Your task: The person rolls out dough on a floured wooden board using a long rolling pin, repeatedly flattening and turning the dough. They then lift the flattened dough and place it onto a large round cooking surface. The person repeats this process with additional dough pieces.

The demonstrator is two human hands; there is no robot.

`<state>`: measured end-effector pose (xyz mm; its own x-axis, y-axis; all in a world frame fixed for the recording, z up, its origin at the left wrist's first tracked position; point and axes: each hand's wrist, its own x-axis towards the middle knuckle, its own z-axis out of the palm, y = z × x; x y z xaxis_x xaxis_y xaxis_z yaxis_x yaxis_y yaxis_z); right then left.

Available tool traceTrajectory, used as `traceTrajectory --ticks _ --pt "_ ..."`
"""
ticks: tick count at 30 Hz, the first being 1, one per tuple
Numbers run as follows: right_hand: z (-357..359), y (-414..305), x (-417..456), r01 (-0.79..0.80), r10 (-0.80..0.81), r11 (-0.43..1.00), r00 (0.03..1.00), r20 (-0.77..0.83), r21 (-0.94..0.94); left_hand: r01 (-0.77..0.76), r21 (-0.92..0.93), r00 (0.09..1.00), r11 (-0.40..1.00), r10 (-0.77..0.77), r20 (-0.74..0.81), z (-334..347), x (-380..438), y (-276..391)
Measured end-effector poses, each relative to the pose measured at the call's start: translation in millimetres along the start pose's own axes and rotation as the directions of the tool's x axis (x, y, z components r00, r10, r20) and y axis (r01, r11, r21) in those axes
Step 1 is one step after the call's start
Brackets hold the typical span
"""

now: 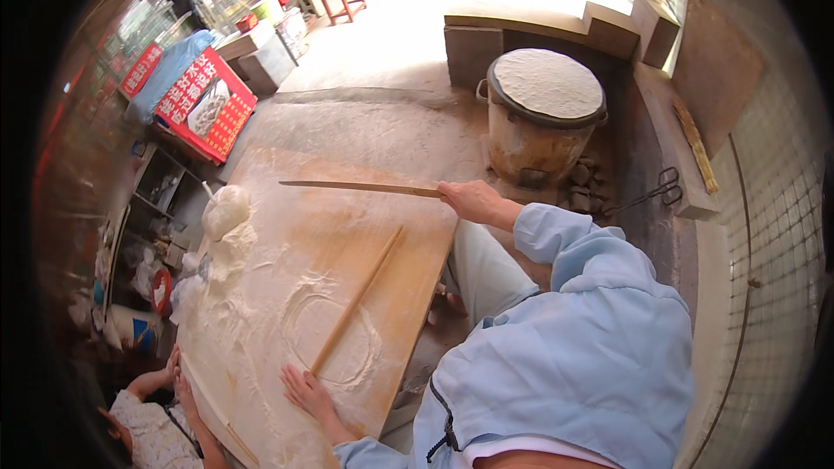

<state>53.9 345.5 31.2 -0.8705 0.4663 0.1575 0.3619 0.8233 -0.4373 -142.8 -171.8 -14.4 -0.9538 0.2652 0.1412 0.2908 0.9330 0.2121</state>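
Note:
My right hand (472,200) grips one end of a long, thin wooden stick (358,188), which reaches out over the far part of the floured wooden board (417,241). My left hand (311,398) lies with its fingers spread on the board, beside the lower end of a wooden rolling pin (358,299); whether it touches the pin is hard to tell. The pin lies across a ring-shaped mark in the flour (296,332). A lump of dough (226,212) and a heap of loose flour (234,251) sit at the board's far left. A round flatbread (547,83) covers the drum stove's top.
The drum stove (537,146) stands beyond my right arm. Tongs (651,195) lie near a ledge (677,143) at right. A co-worker's hands (179,378) are at the board's left edge, near another thin stick (241,444). A red sign (207,107) stands beyond the board.

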Motion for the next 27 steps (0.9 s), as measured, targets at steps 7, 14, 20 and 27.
traceTrajectory --ticks 7,14,20,27 --pt "-31 135 -127 -0.385 0.727 0.617 0.613 -0.31 0.686 -0.005 -0.007 1.0 1.0 0.005 0.024 -5 4 14" --pt "-67 189 -186 -0.319 0.969 0.125 0.242 -0.046 0.939 -0.03 0.004 1.0 1.0 0.03 0.001 -1 6 2" --pt "-66 189 -198 -0.311 0.975 0.111 0.218 -0.043 0.944 -0.046 0.006 0.999 0.999 0.047 -0.014 2 7 0" --pt "-34 124 -195 -0.299 0.978 0.062 0.209 0.002 0.952 -0.075 0.008 0.996 0.997 0.076 -0.04 11 9 -11"
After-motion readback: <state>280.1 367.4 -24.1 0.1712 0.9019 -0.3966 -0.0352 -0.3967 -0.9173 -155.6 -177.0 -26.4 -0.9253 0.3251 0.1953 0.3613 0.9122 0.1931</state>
